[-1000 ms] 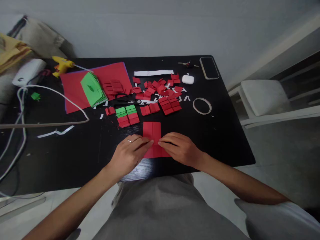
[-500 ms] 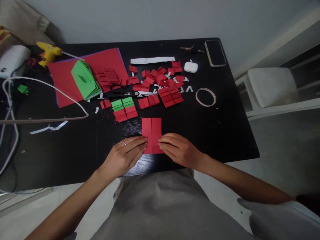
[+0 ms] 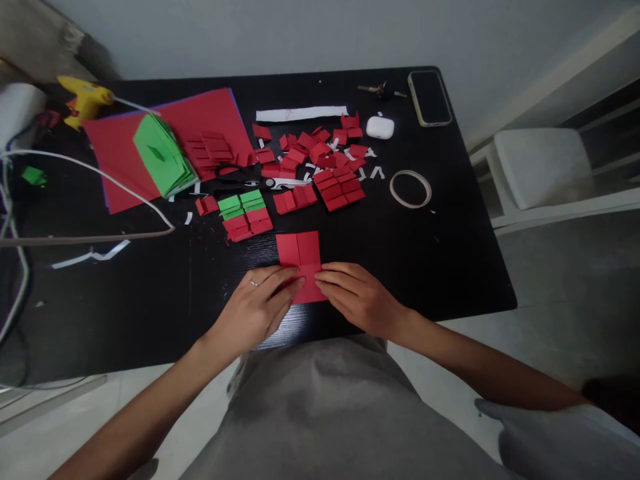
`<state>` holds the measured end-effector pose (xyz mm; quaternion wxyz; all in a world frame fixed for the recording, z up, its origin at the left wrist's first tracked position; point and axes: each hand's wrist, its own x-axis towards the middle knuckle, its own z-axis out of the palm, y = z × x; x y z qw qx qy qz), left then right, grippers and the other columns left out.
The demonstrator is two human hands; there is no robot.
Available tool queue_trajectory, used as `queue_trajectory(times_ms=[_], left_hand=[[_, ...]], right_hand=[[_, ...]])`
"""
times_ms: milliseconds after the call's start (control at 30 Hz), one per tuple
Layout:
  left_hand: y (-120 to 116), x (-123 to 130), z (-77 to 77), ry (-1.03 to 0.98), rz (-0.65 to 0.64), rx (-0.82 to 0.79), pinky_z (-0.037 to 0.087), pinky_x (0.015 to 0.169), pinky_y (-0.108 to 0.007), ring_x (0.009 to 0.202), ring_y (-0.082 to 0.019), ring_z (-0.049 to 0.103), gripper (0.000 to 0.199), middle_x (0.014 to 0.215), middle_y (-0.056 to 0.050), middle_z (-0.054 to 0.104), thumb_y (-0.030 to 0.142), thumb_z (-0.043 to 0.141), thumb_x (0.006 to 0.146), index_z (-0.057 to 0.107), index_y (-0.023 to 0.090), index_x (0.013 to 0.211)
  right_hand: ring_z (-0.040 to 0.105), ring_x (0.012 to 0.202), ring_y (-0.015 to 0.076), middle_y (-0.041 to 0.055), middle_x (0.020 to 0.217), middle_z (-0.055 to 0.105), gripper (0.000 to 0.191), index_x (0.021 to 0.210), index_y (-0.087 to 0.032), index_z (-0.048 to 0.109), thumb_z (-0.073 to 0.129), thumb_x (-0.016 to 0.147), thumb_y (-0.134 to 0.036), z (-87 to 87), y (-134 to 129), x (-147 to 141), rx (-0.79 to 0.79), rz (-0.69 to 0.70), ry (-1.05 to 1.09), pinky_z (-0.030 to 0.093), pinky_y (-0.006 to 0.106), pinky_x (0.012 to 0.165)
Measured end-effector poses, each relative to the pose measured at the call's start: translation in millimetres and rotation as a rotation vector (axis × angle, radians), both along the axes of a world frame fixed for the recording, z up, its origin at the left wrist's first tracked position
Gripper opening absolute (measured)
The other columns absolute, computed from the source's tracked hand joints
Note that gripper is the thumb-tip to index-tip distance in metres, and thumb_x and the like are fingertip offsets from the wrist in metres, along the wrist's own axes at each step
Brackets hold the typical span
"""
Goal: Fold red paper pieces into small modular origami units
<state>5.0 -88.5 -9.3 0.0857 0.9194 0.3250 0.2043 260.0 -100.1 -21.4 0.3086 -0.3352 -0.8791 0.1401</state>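
A creased sheet of red paper [image 3: 306,252] lies on the black table near its front edge, folded with a seam down its upper half. My left hand [image 3: 260,303] has its fingertips together on the paper's left side, over its middle. At the right edge, my right hand [image 3: 357,293] grips the paper with closed fingers. Just beyond it sit a green-and-red folded paper block [image 3: 246,215], a red folded strip [image 3: 295,199] and a larger red folded block [image 3: 340,188]. Scissors [image 3: 260,181] lie behind these, their handles dark.
Red sheets [image 3: 120,180] carry a stack of green paper [image 3: 163,157] at the left. A yellow glue gun [image 3: 85,100] and a white cable [image 3: 100,172] are farther left. At the right are a tape ring [image 3: 411,189], a white case [image 3: 380,127], keys [image 3: 383,90] and a phone [image 3: 430,99].
My left hand has moved inward over the red paper, whose top has tilted slightly left. My right hand keeps its place at the right edge. The camera view has shifted a little.
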Motion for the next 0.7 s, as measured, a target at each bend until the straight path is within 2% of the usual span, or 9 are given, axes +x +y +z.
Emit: queue_trajectory(times_ms=[200, 333, 567, 700], left_hand=[[-3.2, 7.4, 0.8, 0.01, -0.043, 0.04, 0.06, 0.1, -0.045, 0.12, -0.029, 0.07, 0.026, 0.132, -0.014, 0.073, 0.007, 0.057, 0.098, 0.068, 0.008, 0.122], [-5.9, 11.8, 1.7, 0.048, -0.029, 0.026, 0.06, 0.099, -0.048, 0.121, -0.031, 0.069, 0.025, 0.13, -0.016, 0.073, 0.007, 0.058, 0.098, 0.069, 0.006, 0.119], [-7.0, 13.1, -2.4, 0.039, 0.014, -0.006, 0.06, 0.097, -0.049, 0.121, -0.031, 0.068, 0.035, 0.131, -0.014, 0.072, 0.01, 0.059, 0.098, 0.069, 0.016, 0.13], [-8.0, 13.1, -7.0, 0.015, 0.036, 0.001, 0.059, 0.093, -0.048, 0.12, -0.031, 0.067, 0.034, 0.13, -0.014, 0.072, 0.01, 0.059, 0.098, 0.069, 0.016, 0.13]], right_hand=[[0.071, 0.116, 0.0255, 0.0122, 0.116, 0.077, 0.023, 0.118, -0.013, 0.071, 0.062, 0.098, -0.009, -2.8, 1.7, 3.6, -0.019, -0.044, 0.051, 0.063, 0.044, 0.098], [0.07, 0.112, 0.0272, 0.0125, 0.114, 0.077, 0.022, 0.117, -0.014, 0.071, 0.07, 0.095, -0.019, -3.3, 3.9, 9.5, -0.038, -0.111, 0.039, 0.062, 0.045, 0.093], [0.07, 0.11, 0.0262, 0.0104, 0.112, 0.078, 0.021, 0.117, -0.017, 0.072, 0.069, 0.096, -0.021, -2.7, 4.9, 11.9, -0.044, -0.099, 0.038, 0.061, 0.045, 0.093], [0.069, 0.111, 0.0266, 0.0116, 0.114, 0.078, 0.018, 0.113, -0.015, 0.074, 0.07, 0.095, -0.018, -2.1, 4.4, 11.8, -0.024, -0.084, 0.032, 0.061, 0.045, 0.093]])
